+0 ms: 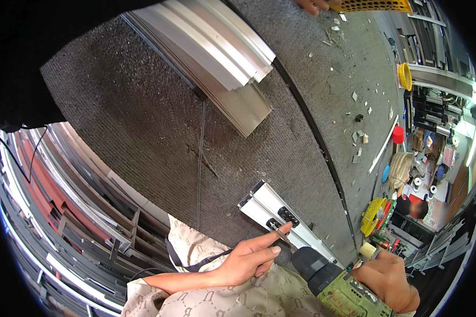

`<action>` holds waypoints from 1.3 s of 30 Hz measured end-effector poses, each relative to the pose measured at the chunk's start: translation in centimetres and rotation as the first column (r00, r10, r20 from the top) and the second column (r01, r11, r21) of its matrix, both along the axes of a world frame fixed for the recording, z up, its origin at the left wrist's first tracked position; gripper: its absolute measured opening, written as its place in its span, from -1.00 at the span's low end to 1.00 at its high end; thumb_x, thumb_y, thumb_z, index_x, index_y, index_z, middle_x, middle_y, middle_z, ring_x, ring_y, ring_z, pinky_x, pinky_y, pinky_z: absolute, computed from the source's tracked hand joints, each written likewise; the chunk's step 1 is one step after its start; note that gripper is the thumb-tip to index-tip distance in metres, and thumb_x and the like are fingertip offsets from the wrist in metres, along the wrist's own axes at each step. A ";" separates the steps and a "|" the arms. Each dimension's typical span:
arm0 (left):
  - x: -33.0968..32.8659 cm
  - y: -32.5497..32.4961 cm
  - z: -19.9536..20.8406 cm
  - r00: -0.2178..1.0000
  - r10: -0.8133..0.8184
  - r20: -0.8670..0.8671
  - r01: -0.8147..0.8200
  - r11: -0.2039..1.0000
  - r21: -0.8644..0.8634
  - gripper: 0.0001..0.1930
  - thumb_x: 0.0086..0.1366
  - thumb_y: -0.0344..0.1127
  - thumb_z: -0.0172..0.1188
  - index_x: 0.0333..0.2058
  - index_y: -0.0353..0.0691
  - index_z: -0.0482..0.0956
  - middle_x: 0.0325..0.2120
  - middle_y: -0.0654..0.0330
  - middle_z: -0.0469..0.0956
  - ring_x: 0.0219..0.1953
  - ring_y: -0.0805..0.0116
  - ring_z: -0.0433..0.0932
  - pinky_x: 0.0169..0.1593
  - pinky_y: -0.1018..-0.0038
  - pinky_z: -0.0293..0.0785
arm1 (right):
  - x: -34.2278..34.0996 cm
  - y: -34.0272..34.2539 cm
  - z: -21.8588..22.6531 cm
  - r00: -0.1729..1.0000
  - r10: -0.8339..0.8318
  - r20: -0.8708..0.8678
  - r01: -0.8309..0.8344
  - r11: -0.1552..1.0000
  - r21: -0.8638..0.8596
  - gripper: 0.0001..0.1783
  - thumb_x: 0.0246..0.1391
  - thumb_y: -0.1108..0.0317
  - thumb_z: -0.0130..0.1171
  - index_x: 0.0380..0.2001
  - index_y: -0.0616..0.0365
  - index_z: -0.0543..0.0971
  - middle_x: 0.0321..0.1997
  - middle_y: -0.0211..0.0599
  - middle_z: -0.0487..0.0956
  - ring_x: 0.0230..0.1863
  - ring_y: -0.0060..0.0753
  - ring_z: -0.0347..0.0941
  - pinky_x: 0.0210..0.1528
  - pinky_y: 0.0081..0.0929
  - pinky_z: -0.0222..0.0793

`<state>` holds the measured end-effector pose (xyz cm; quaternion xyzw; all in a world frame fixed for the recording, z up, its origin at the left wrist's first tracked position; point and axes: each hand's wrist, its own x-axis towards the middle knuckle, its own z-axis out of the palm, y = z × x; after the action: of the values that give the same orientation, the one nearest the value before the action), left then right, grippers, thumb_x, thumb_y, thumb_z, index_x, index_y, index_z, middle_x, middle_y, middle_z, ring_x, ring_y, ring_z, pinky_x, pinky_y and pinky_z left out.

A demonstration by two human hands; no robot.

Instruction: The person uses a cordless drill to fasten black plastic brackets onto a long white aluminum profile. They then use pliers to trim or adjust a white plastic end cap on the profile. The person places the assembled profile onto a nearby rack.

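Note:
My right hand [390, 280] grips a green and black cordless drill [349, 290] at the lower right. Its thin bit [285, 239] points up and left at a black fitting [273, 224] on a white metal profile [312, 232]. A second black fitting [287, 214] sits beside it. My left hand [248, 258] reaches over from the left with its index finger stretched out beside the bit and the nearer fitting. Its other fingers are partly bent and seem to hold nothing. Whether the bit touches a screw is too small to tell.
Stacked silver metal profiles [222, 47] lie on the dark ribbed mat [143, 116]. Long bars fill a rack [74, 222] at left. A black strip [312, 127] crosses the surface, with scraps beyond. Another hand [314, 5] is beside a yellow basket [375, 5]. Another yellow basket [373, 216] stands right.

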<state>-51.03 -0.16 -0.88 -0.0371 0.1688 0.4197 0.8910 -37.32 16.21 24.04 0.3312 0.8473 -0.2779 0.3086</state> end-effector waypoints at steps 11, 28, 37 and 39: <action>-0.2 0.4 0.5 1.000 0.002 0.011 -0.001 0.999 -0.039 -0.36 0.62 -0.31 -0.05 0.56 -0.27 0.01 -0.63 0.45 0.22 -0.57 0.63 0.17 -0.41 0.62 0.17 | -1.6 0.7 0.1 0.999 -0.023 -0.048 0.020 0.997 -0.070 -0.80 -0.05 0.25 0.34 -0.44 0.09 0.56 -0.58 -0.26 0.46 -0.56 -0.09 0.43 -0.39 -0.17 0.21; 0.7 0.3 0.9 0.996 0.072 -0.061 -0.077 0.994 -0.081 -0.44 0.62 -0.33 -0.11 0.52 -0.26 0.17 -0.67 0.43 0.19 -0.64 0.60 0.13 -0.48 0.60 0.14 | -0.1 1.9 0.3 0.917 0.398 -0.037 -0.394 0.916 0.074 -0.57 -0.12 0.21 0.32 -0.11 0.08 0.71 -0.51 -0.50 0.50 -0.50 -0.40 0.49 -0.33 -0.39 0.23; 1.8 -0.2 4.6 0.774 0.030 -0.633 -0.067 0.997 -0.034 -0.61 0.51 -0.29 0.18 0.23 -0.31 0.58 -0.62 0.43 0.38 -0.63 0.65 0.16 -0.51 0.59 0.08 | 10.7 -1.3 2.8 0.802 0.139 -0.581 0.089 0.934 0.345 -0.51 -0.24 0.19 0.47 -0.17 0.20 0.73 -0.59 -0.44 0.55 -0.57 -0.41 0.51 -0.47 -0.35 0.16; 2.9 0.1 5.5 0.380 0.268 -0.886 -0.025 0.960 0.279 -0.76 0.42 -0.23 0.36 -0.09 -0.27 0.77 -0.57 0.34 0.58 -0.60 0.59 0.38 -0.51 0.55 0.28 | 15.7 -3.4 1.0 0.759 -0.096 -0.644 0.308 0.924 0.226 -0.59 -0.22 0.17 0.53 -0.31 0.20 0.69 -0.54 -0.41 0.62 -0.56 -0.39 0.53 -0.44 -0.32 0.25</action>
<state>-48.17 -0.08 4.63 0.2835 0.5792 0.4637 0.6075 -21.64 12.81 25.09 0.3567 0.8930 -0.2632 -0.0779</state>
